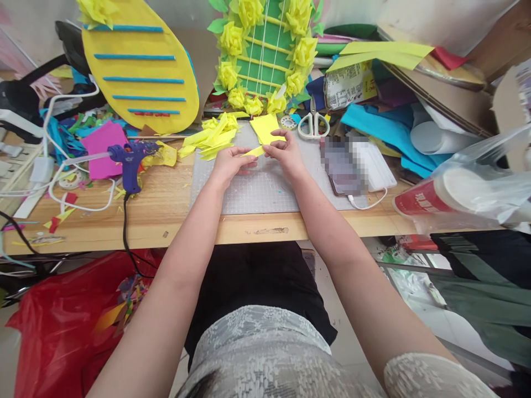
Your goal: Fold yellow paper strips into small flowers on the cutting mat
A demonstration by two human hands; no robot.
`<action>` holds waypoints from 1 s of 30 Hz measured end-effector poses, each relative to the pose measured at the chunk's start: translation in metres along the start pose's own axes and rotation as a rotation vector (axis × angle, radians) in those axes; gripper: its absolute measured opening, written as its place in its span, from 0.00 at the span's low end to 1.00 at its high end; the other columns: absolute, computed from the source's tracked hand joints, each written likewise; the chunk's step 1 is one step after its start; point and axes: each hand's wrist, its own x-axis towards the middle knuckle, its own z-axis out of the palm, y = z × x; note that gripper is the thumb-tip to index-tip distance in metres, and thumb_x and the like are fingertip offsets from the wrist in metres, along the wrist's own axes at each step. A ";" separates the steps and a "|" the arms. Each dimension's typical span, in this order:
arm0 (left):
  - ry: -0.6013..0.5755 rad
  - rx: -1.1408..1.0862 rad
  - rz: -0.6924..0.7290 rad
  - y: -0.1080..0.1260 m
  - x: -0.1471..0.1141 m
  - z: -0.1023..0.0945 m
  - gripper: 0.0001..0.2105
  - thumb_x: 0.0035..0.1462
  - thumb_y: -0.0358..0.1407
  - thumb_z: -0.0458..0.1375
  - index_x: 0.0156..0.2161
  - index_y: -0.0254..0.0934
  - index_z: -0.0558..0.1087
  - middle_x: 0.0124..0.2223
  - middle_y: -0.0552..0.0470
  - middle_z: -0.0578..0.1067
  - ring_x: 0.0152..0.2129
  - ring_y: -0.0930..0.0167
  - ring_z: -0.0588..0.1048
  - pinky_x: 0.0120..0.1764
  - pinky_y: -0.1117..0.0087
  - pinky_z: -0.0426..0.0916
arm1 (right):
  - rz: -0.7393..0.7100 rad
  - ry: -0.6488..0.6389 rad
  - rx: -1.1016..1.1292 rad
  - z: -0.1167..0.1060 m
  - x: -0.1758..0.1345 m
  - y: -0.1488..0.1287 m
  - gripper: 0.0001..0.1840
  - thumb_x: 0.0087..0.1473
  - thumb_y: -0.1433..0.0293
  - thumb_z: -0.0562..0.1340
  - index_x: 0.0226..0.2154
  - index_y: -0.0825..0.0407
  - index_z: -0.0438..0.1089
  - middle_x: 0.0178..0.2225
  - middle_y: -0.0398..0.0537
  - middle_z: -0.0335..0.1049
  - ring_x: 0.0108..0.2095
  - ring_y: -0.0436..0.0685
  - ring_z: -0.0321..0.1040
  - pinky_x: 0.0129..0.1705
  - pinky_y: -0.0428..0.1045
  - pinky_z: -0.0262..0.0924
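Between my two hands stretches a small yellow paper strip, held above the grey cutting mat. My left hand pinches its left end. My right hand grips the other end between thumb and fingers. Just beyond lies a stack of yellow paper pieces, partly behind my right hand. To its left is a heap of folded yellow paper pieces. White-handled scissors rest on the mat's far right side.
A purple glue gun with its cord lies left. A phone and white power bank are right, near a bagged red cup. Behind stand a yellow panel with blue bars and a green panel with yellow flowers.
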 end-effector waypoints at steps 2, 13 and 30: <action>0.042 -0.048 0.004 0.000 0.000 0.002 0.08 0.47 0.28 0.65 0.35 0.32 0.74 0.32 0.50 0.80 0.29 0.71 0.80 0.33 0.72 0.73 | 0.032 0.036 0.045 0.004 0.000 0.001 0.26 0.46 0.55 0.67 0.43 0.45 0.58 0.32 0.38 0.68 0.30 0.47 0.70 0.34 0.46 0.65; 0.102 -0.099 0.028 -0.008 0.001 0.012 0.07 0.49 0.27 0.65 0.33 0.32 0.71 0.31 0.52 0.80 0.29 0.74 0.80 0.32 0.77 0.71 | 0.060 0.090 0.121 0.024 0.000 0.009 0.32 0.38 0.54 0.71 0.43 0.45 0.60 0.31 0.38 0.69 0.33 0.50 0.71 0.39 0.49 0.68; 0.116 -0.110 -0.002 -0.006 0.000 0.014 0.06 0.50 0.23 0.62 0.31 0.31 0.69 0.28 0.53 0.78 0.24 0.76 0.77 0.28 0.77 0.70 | 0.147 0.281 0.367 0.007 0.008 0.007 0.27 0.45 0.59 0.68 0.46 0.47 0.61 0.41 0.44 0.75 0.49 0.53 0.72 0.53 0.52 0.67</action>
